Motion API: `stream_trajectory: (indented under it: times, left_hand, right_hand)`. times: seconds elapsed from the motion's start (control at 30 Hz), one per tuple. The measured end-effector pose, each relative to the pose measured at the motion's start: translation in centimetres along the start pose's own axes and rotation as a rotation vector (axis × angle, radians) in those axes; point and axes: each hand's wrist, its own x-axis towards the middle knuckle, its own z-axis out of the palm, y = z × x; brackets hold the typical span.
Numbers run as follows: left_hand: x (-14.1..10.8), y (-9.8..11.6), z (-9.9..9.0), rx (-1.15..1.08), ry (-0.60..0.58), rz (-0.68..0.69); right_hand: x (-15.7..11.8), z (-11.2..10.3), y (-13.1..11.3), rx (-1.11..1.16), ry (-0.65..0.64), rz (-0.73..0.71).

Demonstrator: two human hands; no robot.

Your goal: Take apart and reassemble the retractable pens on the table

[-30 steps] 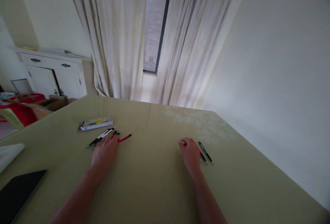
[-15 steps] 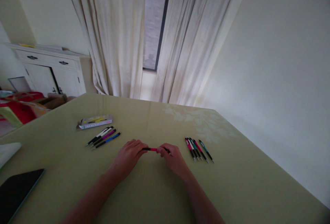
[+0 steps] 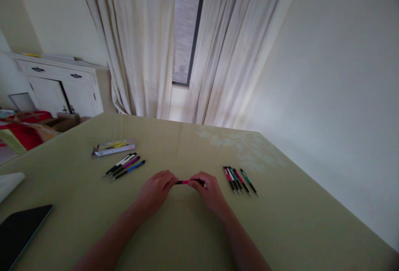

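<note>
A red and black pen (image 3: 184, 182) is held level between my two hands, near the middle of the table. The fingers of my left hand (image 3: 157, 188) pinch its left end. My right hand (image 3: 209, 190) is closed on its right part, and a dark end shows by the fingers. To the left lie several pens: black and white ones, a purple pen (image 3: 129, 163) and a blue pen (image 3: 132, 169). On the right rest several more in a row, with a green pen (image 3: 248, 181) at the outer side.
An open pen box (image 3: 115, 148) lies behind the left pens. A dark flat device (image 3: 23, 231) and a white item (image 3: 10, 183) are at the table's left edge. Beyond the table (image 3: 187, 237) stand a white cabinet (image 3: 59, 86) and red bags (image 3: 26, 131).
The pen is slightly lower and more level. My right fingers have shifted a little left along it, with the thumb stretched more over the pen.
</note>
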Motion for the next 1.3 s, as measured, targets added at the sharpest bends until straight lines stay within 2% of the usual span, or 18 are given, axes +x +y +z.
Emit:
stream_trajectory:
  times: [0.2,0.37,0.5,0.97,1.3]
  left_hand:
    - [-0.1,-0.5,0.2,0.043,-0.050,0.057]
    - [-0.1,0.1,-0.1,0.104,-0.072,0.053]
    - [-0.1,0.6,-0.4,0.119,-0.068,0.044]
    - [-0.2,0.0,-0.1,0.215,-0.083,0.108]
    - [-0.1,0.4,-0.2,0.218,-0.103,0.108]
  right_hand:
    - [0.0,0.0,-0.3,0.009,0.015,0.014]
    - [0.0,0.0,-0.3,0.008,0.013,0.000]
    - [-0.1,0.0,-0.4,0.002,0.000,-0.005]
    - [0.0,0.2,-0.5,-0.013,-0.015,-0.003]
    - [-0.1,0.1,-0.5,0.000,-0.032,-0.005]
